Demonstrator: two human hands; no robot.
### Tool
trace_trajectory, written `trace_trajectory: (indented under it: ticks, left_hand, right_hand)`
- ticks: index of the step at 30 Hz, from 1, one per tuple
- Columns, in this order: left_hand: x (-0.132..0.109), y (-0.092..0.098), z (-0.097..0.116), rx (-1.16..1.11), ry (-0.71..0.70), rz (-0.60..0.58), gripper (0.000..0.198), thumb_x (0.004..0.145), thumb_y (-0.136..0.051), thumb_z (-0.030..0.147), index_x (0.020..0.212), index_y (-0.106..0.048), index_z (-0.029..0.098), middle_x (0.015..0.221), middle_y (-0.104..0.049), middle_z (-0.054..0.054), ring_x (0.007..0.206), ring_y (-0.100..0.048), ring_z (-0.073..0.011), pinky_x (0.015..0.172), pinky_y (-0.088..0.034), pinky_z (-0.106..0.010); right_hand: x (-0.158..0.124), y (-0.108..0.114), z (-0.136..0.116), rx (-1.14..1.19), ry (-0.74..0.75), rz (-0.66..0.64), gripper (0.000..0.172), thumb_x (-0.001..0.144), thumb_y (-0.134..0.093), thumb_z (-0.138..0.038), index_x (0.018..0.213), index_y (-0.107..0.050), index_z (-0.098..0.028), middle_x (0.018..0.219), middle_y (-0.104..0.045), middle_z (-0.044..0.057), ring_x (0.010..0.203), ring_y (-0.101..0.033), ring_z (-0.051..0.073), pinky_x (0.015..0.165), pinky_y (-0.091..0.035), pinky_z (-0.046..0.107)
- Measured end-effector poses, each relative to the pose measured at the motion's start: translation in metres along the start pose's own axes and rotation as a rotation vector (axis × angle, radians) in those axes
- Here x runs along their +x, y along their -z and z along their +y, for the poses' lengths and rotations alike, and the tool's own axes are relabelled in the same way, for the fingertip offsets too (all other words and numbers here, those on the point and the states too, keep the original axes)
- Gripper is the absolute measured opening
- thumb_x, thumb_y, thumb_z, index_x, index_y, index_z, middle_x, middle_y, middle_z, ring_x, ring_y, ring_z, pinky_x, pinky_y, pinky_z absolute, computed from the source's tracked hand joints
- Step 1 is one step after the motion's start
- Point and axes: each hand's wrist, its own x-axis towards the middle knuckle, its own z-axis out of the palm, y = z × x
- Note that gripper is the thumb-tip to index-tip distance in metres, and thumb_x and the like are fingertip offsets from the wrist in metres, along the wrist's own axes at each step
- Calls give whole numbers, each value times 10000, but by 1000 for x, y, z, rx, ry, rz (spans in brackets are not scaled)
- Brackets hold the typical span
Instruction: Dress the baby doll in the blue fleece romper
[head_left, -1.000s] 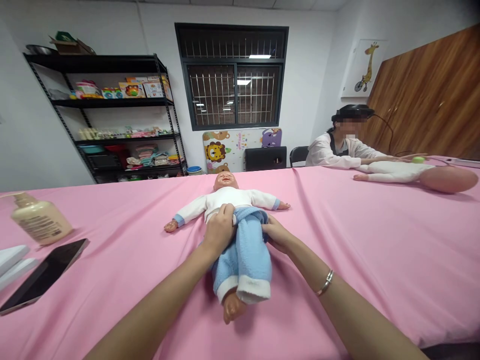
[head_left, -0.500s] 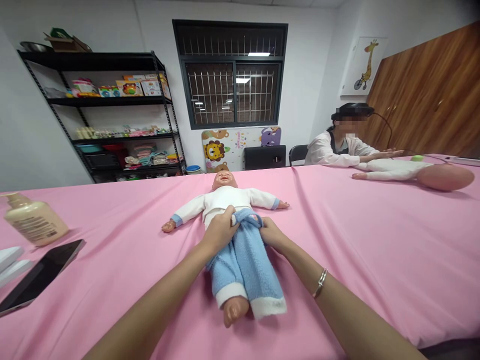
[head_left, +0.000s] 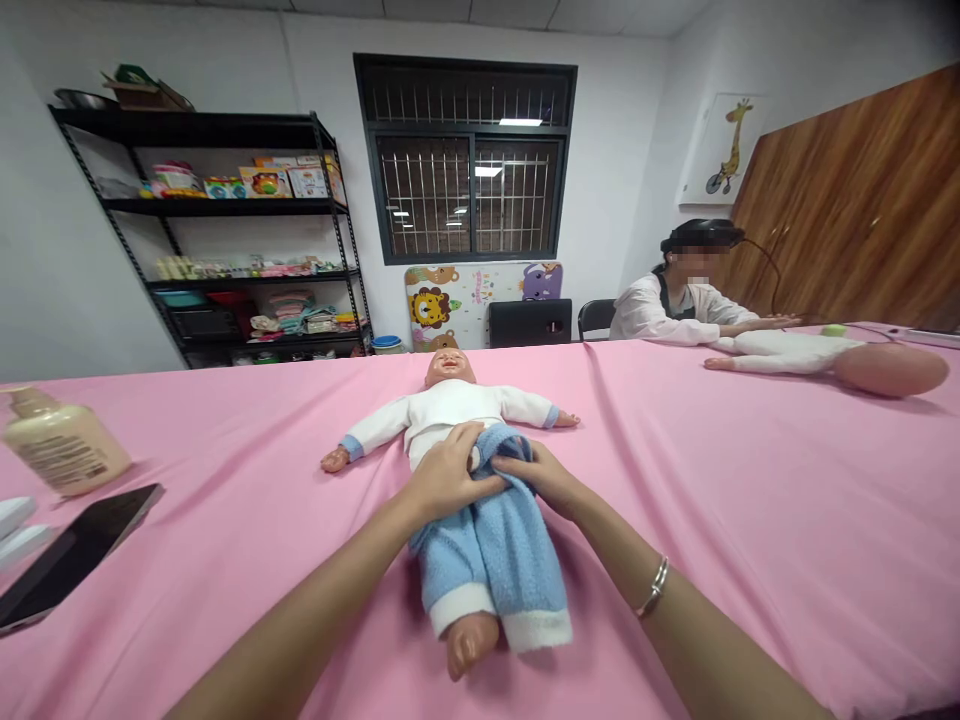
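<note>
A baby doll (head_left: 450, 405) in a white top with blue cuffs lies on its back on the pink cloth, feet towards me. Fluffy blue pants (head_left: 487, 560) with white hems cover its legs; one bare foot (head_left: 472, 640) pokes out on the left, while the right hem shows no foot. My left hand (head_left: 450, 470) is closed on the left side of the waistband, thumb across the front. My right hand (head_left: 544, 475) grips the waistband's right side, its thumb inside the gathered opening. The doll's hips are hidden behind the hands and fabric.
A pump bottle (head_left: 67, 445) and a phone (head_left: 82, 545) are at the left, beside white cases (head_left: 22, 530). A person (head_left: 675, 290) sits at the far right behind another doll (head_left: 825, 355). Shelves (head_left: 225, 205) stand at the back left.
Both thumbs have moved inward and down over the front of the pants, and the waistband opening is more bunched. The view has tilted slightly upward.
</note>
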Motion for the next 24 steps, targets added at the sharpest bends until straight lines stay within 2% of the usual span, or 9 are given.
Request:
trace_trajectory:
  ticks: [3, 7, 11, 14, 17, 19, 24]
  left_hand:
    - [1, -2, -4, -38, -12, 8, 567, 695, -641, 255, 1219, -437, 179, 1202, -504, -83, 1064, -496, -255, 921, -397, -374]
    - [3, -4, -9, -75, -15, 46, 411, 697, -610, 176, 1098, -519, 184, 1104, -549, -72, 1041, -508, -241, 898, -414, -363]
    - [3, -6, -8, -121, -9, 82, 393, 684, -539, 68, 1060, -544, 183, 1132, -554, -75, 1069, -502, -221, 938, -389, -353]
    - [3, -7, -6, -125, 17, 97, 375, 676, -490, 40, 1013, -559, 191, 1075, -591, -63, 1060, -507, -223, 936, -385, -366]
    - [3, -6, -4, -93, 94, 103, 249, 675, -472, 47, 866, -546, 189, 899, -620, -43, 885, -561, -215, 793, -435, -337]
    - [3, -6, -4, -60, 144, 114, 152, 686, -476, 63, 761, -498, 193, 766, -597, -19, 753, -561, -198, 677, -427, -299]
    - [4, -7, -5, 17, 177, 138, 191, 675, -448, 16, 715, -442, 202, 636, -524, 21, 622, -522, -168, 561, -348, -252]
  right_hand:
    - [-2, -5, -3, -87, 3, 0, 431, 639, -705, -410, 973, -623, -150, 953, -636, 50, 896, -568, 205, 835, -433, 338]
    - [-1, -8, -2, -195, 13, -8, 448, 603, -724, -448, 920, -631, -145, 904, -635, 44, 860, -567, 207, 811, -441, 346]
    - [3, -8, 5, -188, 104, -31, 421, 589, -735, -445, 863, -637, -141, 854, -640, 38, 815, -573, 194, 780, -450, 339]
    - [6, -8, 11, -197, 176, 8, 382, 612, -725, -425, 849, -637, -138, 840, -645, 39, 800, -576, 188, 768, -451, 333]
    - [7, -9, 13, -228, 215, 49, 366, 645, -705, -408, 891, -636, -145, 877, -649, 40, 828, -578, 189, 785, -450, 331]
    - [7, -10, 13, -236, 224, 65, 370, 651, -701, -409, 909, -633, -153, 893, -649, 39, 842, -578, 190, 791, -453, 330]
    - [7, -10, 16, -192, 192, 145, 407, 626, -701, -447, 902, -644, -154, 882, -658, 43, 842, -582, 201, 784, -458, 342]
